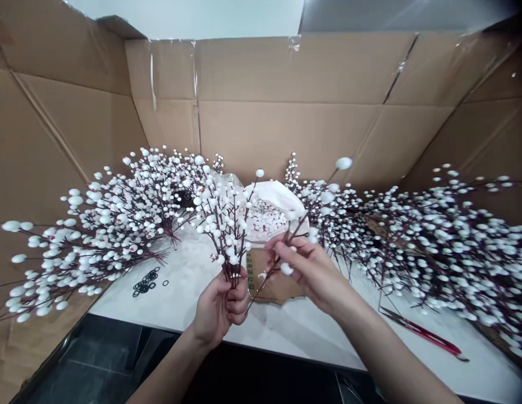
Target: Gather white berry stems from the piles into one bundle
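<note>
My left hand (224,306) is wrapped round the lower stems of an upright bunch of white-berry sprigs (226,224), in the middle of the view. Just to its right, my right hand (305,266) pinches a single berry sprig (324,197) between thumb and fingers. That sprig slants, its berries up to the right and its bare stem end down near my left hand. Behind both hands sits a white bag (282,193) with loose white berries in it. A piece of brown cardboard with green print (278,286) lies under the sprig's stem.
Large piles of berry sprigs lie at the left (118,219) and right (433,241). Small black rings (145,284) rest on the white table (181,303) at the left. Red-handled scissors (429,332) lie at the right. Cardboard walls (286,73) surround the table's back and sides.
</note>
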A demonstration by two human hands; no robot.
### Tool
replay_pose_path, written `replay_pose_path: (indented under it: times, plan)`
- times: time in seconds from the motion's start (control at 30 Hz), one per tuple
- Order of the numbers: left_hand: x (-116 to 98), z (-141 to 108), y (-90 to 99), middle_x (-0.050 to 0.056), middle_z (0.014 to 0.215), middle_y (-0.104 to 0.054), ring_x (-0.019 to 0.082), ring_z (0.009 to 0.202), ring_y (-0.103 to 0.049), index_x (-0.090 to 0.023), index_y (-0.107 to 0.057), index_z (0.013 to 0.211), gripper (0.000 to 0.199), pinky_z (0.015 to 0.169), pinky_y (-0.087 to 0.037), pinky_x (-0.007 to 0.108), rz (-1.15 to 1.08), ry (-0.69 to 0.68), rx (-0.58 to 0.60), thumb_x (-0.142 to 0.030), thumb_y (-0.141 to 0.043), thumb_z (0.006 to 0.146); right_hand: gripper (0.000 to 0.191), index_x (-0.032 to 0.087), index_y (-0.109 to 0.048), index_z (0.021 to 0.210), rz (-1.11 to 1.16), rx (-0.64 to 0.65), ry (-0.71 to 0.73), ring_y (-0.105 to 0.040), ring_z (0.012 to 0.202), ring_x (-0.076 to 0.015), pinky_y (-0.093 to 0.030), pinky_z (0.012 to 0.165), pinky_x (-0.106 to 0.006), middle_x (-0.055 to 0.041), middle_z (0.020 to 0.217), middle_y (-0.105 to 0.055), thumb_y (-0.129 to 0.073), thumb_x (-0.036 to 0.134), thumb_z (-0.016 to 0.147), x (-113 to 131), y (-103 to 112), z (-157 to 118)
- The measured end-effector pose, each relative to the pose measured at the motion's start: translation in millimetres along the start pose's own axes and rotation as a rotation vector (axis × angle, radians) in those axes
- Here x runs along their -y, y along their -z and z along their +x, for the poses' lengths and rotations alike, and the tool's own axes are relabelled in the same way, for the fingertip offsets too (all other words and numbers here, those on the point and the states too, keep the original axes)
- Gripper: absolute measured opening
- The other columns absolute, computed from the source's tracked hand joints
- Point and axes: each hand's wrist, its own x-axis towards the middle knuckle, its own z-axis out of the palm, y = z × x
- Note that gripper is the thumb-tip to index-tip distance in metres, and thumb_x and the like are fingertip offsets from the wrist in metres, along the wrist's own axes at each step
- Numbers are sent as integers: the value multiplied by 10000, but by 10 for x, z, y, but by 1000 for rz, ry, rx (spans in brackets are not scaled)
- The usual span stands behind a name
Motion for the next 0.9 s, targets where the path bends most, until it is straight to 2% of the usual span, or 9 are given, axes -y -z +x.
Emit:
replay_pose_path:
  times: [0.1, 0.23, 0.33, 0.53, 0.6, 0.73, 0.9]
  plan:
    - [28, 7, -2, -79, 579, -211, 62, 470, -128, -167, -522, 865, 275, 437, -88, 210, -19, 2, -9, -364, -583, 683, 300, 165, -654, 829, 10, 2, -33, -627, 662, -127, -554, 552, -224, -13, 740, -622, -735, 439, 739, -160, -120, 87]
    - [38, 38, 20, -85, 584, -229, 57, 477, -129, -165, -491, 840, 310, 449, -86, 208, 26, 10, -32, -416, -594, 690, 325, 153, -646, 773, -98, -34, 17, -599, 599, -119, -539, 497, -216, -9, 699, -611, -723, 466, 733, -196, -179, 187]
    - [54, 54, 22, -88, 590, -238, 51, 475, -143, -169, -468, 850, 314, 452, -78, 204, 39, -7, -30, -363, -620, 656, 323, 157, -638, 733, -147, -106, 83, -560, 541, -100, -533, 453, -212, 2, 686, -596, -729, 466, 720, -154, -223, 202]
    - [79, 29, -26, -60, 650, -314, 40, 462, -154, -182, -409, 800, 251, 445, -70, 209, 46, -22, 17, -227, -564, 607, 308, 174, -617, 711, -186, -311, 263, -542, 570, -110, -561, 455, -242, 1, 733, -577, -744, 454, 703, -69, -308, 151]
    - [83, 20, -32, -51, 658, -325, 42, 465, -164, -180, -414, 814, 246, 450, -75, 209, 34, -7, 31, -220, -541, 607, 306, 177, -610, 697, -262, -300, 295, -542, 552, -111, -544, 446, -241, 1, 720, -575, -731, 458, 717, -57, -309, 140]
    - [99, 23, -28, -52, 631, -307, 50, 478, -174, -174, -423, 829, 267, 460, -84, 202, 17, 63, 53, -181, -522, 581, 341, 177, -582, 685, -378, -201, 202, -561, 468, -117, -457, 399, -224, 3, 652, -604, -701, 492, 742, -47, -275, 147]
    - [107, 32, -27, -61, 606, -272, 57, 485, -138, -186, -391, 798, 243, 452, -86, 192, 19, 77, 78, -177, -524, 595, 387, 180, -554, 638, -381, -210, 171, -570, 432, -119, -437, 405, -205, 37, 530, -545, -706, 525, 726, -23, -227, 172]
